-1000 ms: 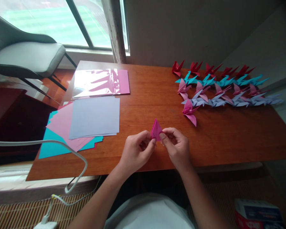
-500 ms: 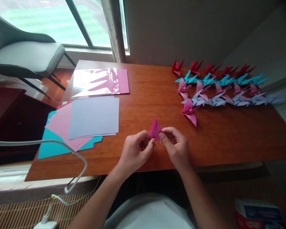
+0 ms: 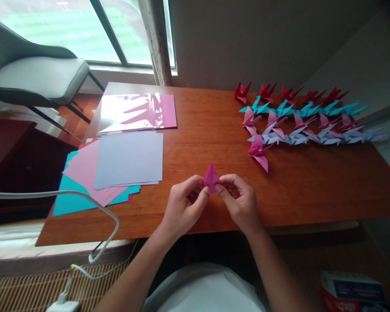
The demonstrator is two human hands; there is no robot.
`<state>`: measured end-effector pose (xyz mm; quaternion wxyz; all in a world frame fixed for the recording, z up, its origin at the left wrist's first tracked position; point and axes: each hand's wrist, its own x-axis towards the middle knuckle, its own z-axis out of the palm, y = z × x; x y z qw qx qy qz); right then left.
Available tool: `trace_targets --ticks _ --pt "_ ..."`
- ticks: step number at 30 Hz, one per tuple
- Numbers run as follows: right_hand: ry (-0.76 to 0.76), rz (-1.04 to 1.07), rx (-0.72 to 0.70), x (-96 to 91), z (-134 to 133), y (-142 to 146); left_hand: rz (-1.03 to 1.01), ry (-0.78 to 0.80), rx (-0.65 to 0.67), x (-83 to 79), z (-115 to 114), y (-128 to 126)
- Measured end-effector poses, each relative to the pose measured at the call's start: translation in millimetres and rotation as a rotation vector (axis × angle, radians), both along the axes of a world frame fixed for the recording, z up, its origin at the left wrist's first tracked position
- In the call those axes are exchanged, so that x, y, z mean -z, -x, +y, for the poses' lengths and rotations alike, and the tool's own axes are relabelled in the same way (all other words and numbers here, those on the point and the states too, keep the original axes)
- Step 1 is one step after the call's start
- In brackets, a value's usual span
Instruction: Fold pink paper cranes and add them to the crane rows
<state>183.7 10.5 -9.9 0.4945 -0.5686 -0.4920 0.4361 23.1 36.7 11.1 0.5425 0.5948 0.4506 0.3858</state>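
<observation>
A small magenta folded paper (image 3: 211,177), shaped like a kite with its point facing away from me, is held just above the table's near side. My left hand (image 3: 187,200) pinches its lower left edge between thumb and fingers. On the lower right edge, my right hand (image 3: 236,197) has it pinched the same way, thumb on top. Both thumbs lie close together near the bottom of the paper. To the right and farther back stands a magenta paper crane (image 3: 259,152), apart from my hands.
Rows of red cranes (image 3: 266,92), turquoise cranes (image 3: 284,107), pink cranes (image 3: 250,121) and pale lavender cranes (image 3: 297,138) line the right side. Left are loose paper sheets (image 3: 130,158) and a plastic-wrapped paper pack (image 3: 167,112). A white cable (image 3: 107,210) crosses the table's left corner.
The folded paper has shifted slightly toward me and to the left. My left thumb now presses onto its lower edge, and the right thumb has come slightly closer to it.
</observation>
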Motion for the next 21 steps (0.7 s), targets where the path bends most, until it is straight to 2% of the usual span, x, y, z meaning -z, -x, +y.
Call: trace_targets --ticks 5,10,16,21 --pt "-0.026 -0.04 -0.056 -4.1 -0.5 0.1 -0.071 0.028 -0.114 3.6 1.1 1.3" --pt "-0.013 -0.036 -0.078 -5.3 -0.9 0.2 -0.07 0.036 -0.103 6.2 1.8 2.3" --pt "-0.004 -0.032 -0.034 -1.4 1.5 -0.5 -0.043 0.035 -0.059 10.5 0.0 3.3" --pt "-0.028 -0.027 -0.056 -1.4 1.5 -2.4 -0.067 0.063 -0.01 7.5 0.1 2.0"
